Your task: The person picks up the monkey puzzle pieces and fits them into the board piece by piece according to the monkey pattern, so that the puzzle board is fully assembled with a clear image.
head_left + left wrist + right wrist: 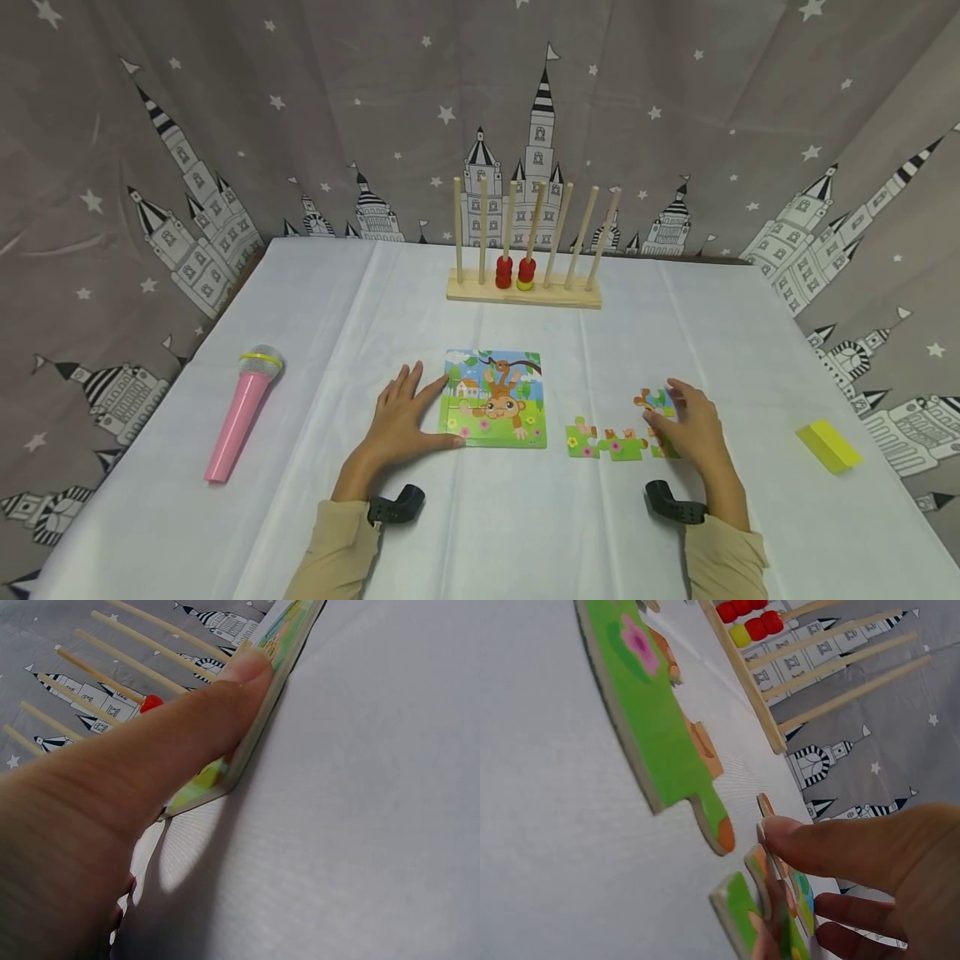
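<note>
My left hand (pixel 401 421) is spread at the left side of a square monkey picture puzzle (pixel 495 398). Its thumb rests on the lower left edge of the puzzle (pixel 281 656), and its fingertips reach the left edge. To the right, my right hand (pixel 693 425) pinches a puzzle piece (pixel 660 402) with blue, green and orange on it between thumb and fingers, low over the table. Several loose green pieces lie beside and below that hand, among them one with a pink flower (pixel 641 697). Part of the piece nearest the palm is hidden.
A wooden peg rack (pixel 525 296) with red and yellow beads stands at the back of the white-covered table (pixel 337 333). A pink toy microphone (pixel 243 417) lies on the left, and a yellow block (pixel 828 446) sits on the far right. A patterned curtain (pixel 360 100) hangs behind.
</note>
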Demonstrator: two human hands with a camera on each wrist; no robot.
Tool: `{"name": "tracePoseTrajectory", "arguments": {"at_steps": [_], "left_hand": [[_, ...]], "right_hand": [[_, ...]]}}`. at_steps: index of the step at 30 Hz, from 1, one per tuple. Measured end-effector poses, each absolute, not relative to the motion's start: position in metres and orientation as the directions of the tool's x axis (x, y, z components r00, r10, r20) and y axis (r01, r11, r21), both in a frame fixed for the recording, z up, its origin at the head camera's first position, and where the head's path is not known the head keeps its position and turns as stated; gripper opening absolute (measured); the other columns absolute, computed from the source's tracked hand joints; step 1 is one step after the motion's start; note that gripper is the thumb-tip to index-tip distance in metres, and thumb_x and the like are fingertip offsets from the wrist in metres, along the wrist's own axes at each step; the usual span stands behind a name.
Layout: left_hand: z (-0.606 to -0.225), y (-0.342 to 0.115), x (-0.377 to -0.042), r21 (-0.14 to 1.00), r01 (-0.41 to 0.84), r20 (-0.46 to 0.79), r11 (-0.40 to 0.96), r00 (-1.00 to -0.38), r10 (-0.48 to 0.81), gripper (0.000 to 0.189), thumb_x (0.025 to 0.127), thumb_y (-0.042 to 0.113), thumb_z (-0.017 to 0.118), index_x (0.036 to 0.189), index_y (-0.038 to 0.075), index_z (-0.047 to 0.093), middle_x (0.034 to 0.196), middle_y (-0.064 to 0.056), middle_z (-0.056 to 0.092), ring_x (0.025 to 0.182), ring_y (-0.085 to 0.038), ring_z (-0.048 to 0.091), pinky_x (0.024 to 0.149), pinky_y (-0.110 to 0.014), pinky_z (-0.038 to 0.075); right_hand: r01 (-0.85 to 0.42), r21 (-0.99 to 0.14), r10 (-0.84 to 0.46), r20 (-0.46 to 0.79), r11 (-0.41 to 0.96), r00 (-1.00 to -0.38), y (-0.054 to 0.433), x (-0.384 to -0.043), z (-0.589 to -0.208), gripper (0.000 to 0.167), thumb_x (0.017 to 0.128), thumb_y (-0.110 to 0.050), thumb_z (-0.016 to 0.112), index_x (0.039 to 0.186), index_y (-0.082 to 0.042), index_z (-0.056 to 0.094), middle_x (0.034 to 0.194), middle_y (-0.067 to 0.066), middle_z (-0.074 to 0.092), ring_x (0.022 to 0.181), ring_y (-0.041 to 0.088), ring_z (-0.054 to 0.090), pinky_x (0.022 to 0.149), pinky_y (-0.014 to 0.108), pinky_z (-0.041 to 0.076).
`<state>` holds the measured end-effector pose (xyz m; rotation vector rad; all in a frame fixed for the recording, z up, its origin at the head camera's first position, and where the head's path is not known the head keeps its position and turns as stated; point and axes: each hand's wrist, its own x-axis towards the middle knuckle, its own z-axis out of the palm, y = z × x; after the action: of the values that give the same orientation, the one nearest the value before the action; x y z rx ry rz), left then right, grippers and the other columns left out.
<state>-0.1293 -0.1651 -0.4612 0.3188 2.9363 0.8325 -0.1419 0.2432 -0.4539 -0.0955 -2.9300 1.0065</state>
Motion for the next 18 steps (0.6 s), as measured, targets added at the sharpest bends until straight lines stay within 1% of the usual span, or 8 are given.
{"name": "tracePoseTrajectory", "arguments": {"at_steps": [1, 2, 4, 9, 14, 18], "left_hand": [[-0.4612, -0.1651, -0.1294, 0.526, 0.178, -0.015, 0.832, -0.976, 0.218, 0.095, 0.062, 0.059, 0.072, 0.141, 0.022, 0.035, 0.152, -0.017, 0.009, 0.141, -0.036, 0.002, 0.111, -0.056, 0.007], [-0.4611, -0.1651, -0.1293, 0.526, 0.177, -0.016, 0.832, -0.976, 0.218, 0.095, 0.062, 0.059, 0.072, 0.141, 0.022, 0.035, 0.152, -0.017, 0.009, 0.141, -0.036, 0.001, 0.111, -0.056, 0.007], [-0.4608, -0.1651, -0.1294, 0.526, 0.176, -0.019, 0.832, -0.976, 0.218, 0.095, 0.062, 0.059, 0.071, 0.141, 0.021, 0.035, 0.152, -0.017, 0.009, 0.141, -0.036, 0.001, 0.111, -0.056, 0.007], [-0.4600, -0.1647, -0.1293, 0.528, 0.175, -0.020, 0.831, -0.976, 0.218, 0.094, 0.062, 0.058, 0.072, 0.141, 0.021, 0.035, 0.152, -0.017, 0.010, 0.141, -0.036, 0.002, 0.111, -0.056, 0.007], [-0.4600, -0.1647, -0.1287, 0.529, 0.178, -0.019, 0.830, -0.975, 0.221, 0.094, 0.062, 0.057, 0.072, 0.140, 0.021, 0.035, 0.152, -0.018, 0.010, 0.141, -0.037, 0.002, 0.111, -0.056, 0.007], [-0.4594, -0.1646, -0.1287, 0.531, 0.178, -0.017, 0.829, -0.975, 0.221, 0.094, 0.062, 0.058, 0.072, 0.140, 0.021, 0.035, 0.152, -0.018, 0.010, 0.141, -0.037, 0.002, 0.111, -0.056, 0.007]], "right_hand": [[0.042, -0.607, 0.071, 0.024, 0.793, -0.997, 0.2427, -0.1418, -0.4535, 0.068, 0.080, -0.031, 0.066, 0.131, 0.004, 0.040, 0.123, 0.029, 0.048, 0.114, 0.044, 0.041, 0.095, 0.055, 0.034], [0.050, -0.608, 0.065, 0.002, 0.793, -0.998, 0.2413, -0.1406, -0.4503, 0.067, 0.080, -0.028, 0.065, 0.133, 0.005, 0.038, 0.126, 0.030, 0.046, 0.116, 0.045, 0.039, 0.096, 0.059, 0.031], [0.060, -0.591, 0.067, -0.009, 0.805, -0.998, 0.2401, -0.1400, -0.4484, 0.066, 0.081, -0.026, 0.064, 0.133, 0.004, 0.037, 0.128, 0.029, 0.045, 0.117, 0.045, 0.039, 0.096, 0.060, 0.030], [0.098, -0.576, 0.090, -0.042, 0.812, -0.995, 0.2382, -0.1402, -0.4469, 0.065, 0.081, -0.023, 0.065, 0.134, 0.003, 0.036, 0.131, 0.027, 0.044, 0.116, 0.044, 0.038, 0.095, 0.058, 0.031], [0.105, -0.584, 0.105, -0.034, 0.805, -0.994, 0.2377, -0.1404, -0.4486, 0.064, 0.080, -0.020, 0.065, 0.134, 0.002, 0.038, 0.131, 0.027, 0.045, 0.115, 0.043, 0.039, 0.095, 0.057, 0.032], [0.113, -0.611, 0.121, -0.029, 0.783, -0.992, 0.2356, -0.1401, -0.4482, 0.063, 0.080, -0.017, 0.066, 0.133, 0.002, 0.038, 0.129, 0.028, 0.045, 0.118, 0.043, 0.039, 0.097, 0.057, 0.032]]}}
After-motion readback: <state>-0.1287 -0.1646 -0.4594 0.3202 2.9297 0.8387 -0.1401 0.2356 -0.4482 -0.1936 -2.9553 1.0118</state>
